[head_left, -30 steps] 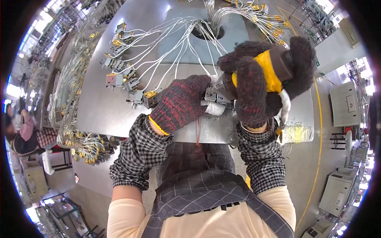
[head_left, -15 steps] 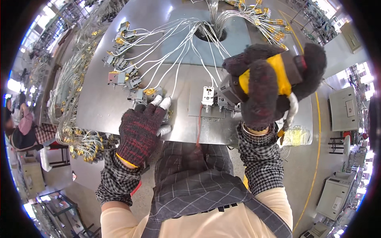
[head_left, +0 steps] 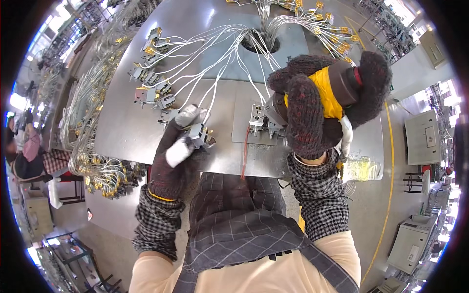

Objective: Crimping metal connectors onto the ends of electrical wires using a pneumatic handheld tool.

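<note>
My left hand (head_left: 171, 158), in a dark knitted glove with white fingertips, pinches a small grey metal terminal block (head_left: 197, 134) with a white wire running to it, just above the table's near edge. My right hand (head_left: 311, 110), gloved too, is wrapped round a dark power screwdriver (head_left: 326, 92) banded with yellow tape. The driver's head (head_left: 277, 108) reaches down beside a metal block (head_left: 257, 116) on a flat plate (head_left: 239, 105); its tip is hidden. A thin red wire (head_left: 245, 156) hangs from that block over the table edge.
White wires (head_left: 215, 36) fan out from a round hole (head_left: 254, 43) in the table. More wired blocks (head_left: 155, 90) line the left side, with others (head_left: 337, 39) at the far right. Bundled cables (head_left: 90, 112) hang at left. A clear plastic box (head_left: 364, 168) lies at the right corner.
My left hand has turned and picked up a terminal block that lay near its fingers, lifting its wire. My right hand with the screwdriver has shifted slightly left.
</note>
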Demonstrator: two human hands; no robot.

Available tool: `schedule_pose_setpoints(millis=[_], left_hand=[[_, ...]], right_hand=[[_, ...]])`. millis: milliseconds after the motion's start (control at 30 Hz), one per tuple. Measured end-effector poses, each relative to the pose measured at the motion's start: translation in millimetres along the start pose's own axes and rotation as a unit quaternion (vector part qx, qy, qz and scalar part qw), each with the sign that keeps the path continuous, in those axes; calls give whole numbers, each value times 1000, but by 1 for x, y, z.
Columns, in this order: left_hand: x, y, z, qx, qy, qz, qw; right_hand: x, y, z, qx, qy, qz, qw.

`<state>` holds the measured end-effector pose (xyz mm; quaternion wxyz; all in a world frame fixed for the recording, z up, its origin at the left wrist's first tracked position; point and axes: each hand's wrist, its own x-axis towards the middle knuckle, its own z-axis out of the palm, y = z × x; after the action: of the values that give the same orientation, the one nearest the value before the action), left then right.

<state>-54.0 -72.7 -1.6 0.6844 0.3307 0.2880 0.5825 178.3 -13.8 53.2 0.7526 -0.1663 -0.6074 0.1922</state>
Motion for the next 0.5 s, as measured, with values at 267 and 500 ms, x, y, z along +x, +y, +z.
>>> schedule_pose_setpoints(millis=[267, 500], left_hand=[[-3, -28, -12, 111, 44, 83, 989], [47, -20, 52, 602, -184, 359, 689]], right_hand=[[5, 7, -5, 57, 30, 23, 998], [21, -10, -18, -49, 101, 10, 994]])
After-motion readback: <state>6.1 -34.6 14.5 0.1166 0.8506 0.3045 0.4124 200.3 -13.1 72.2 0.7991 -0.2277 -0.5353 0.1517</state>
